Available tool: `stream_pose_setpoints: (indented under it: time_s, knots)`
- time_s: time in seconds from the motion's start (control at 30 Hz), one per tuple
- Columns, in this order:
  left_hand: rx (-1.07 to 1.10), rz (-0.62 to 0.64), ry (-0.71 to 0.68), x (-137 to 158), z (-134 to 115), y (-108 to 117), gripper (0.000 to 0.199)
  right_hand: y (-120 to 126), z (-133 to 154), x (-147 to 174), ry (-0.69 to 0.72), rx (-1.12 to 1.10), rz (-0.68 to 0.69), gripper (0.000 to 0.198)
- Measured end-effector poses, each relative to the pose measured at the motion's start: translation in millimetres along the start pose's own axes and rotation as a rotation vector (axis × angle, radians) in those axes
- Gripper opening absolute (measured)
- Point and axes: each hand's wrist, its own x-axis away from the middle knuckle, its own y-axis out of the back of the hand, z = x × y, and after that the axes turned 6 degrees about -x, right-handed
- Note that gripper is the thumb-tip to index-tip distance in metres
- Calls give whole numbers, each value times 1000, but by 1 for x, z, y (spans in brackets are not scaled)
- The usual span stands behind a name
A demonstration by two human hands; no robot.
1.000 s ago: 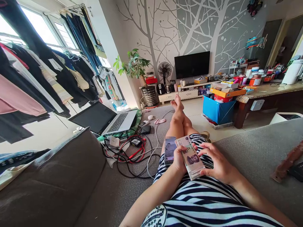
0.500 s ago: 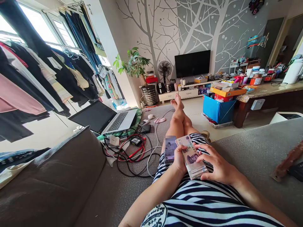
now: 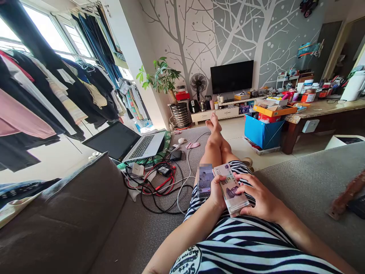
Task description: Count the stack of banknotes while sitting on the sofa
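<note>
A thick stack of banknotes [image 3: 232,187] lies above my lap, its printed face with a "5" and a portrait upward. My left hand [image 3: 218,194] is wrapped round the stack's left side, thumb on top. From the right, my right hand [image 3: 261,198] grips the stack, fingertips on the top note and right edge, thumb against the near corner. The near end shows the layered edges of many notes. A phone [image 3: 205,180] with a lit screen rests on my leg, just left of the stack.
On the sofa [image 3: 148,232] to my left are an open laptop [image 3: 145,146], tangled cables [image 3: 165,190] and a charger [image 3: 136,169]. A grey cushion [image 3: 85,205] stands nearer. Beyond my legs, a blue bin [image 3: 264,133] stands by a cluttered table [image 3: 319,108].
My right thumb has moved in onto the near corner of the banknotes, and the right fingers have settled on the top note. The left hand has barely moved.
</note>
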Motion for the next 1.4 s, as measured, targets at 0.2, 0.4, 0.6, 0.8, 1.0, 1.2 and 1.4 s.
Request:
stream_pose_setpoints:
  time_s: [0.2, 0.4, 0.6, 0.8, 1.0, 1.2, 1.4]
  knots:
    - [18, -19, -7, -1, 1, 1, 40, -2, -2, 0, 28, 35, -22, 37]
    - [8, -18, 6, -1, 2, 2, 37, -1, -3, 0, 59, 39, -7, 41]
    - [-25, -36, 30, 0, 2, 2, 37, -1, -4, 1, 65, 65, -8, 34]
    - [-30, -46, 33, 0, 1, 1, 36, -2, -2, 0, 73, 73, -11, 32]
    - [-36, -74, 59, 1, 0, -1, 35, -2, -4, 2, 69, 67, 4, 31]
    - [-56, -108, 63, 5, 0, -6, 33, -4, -4, 3, 54, 29, -16, 29]
    - [-211, -16, -146, 1, 1, -20, 33, -4, -7, 3, -31, -154, -219, 50]
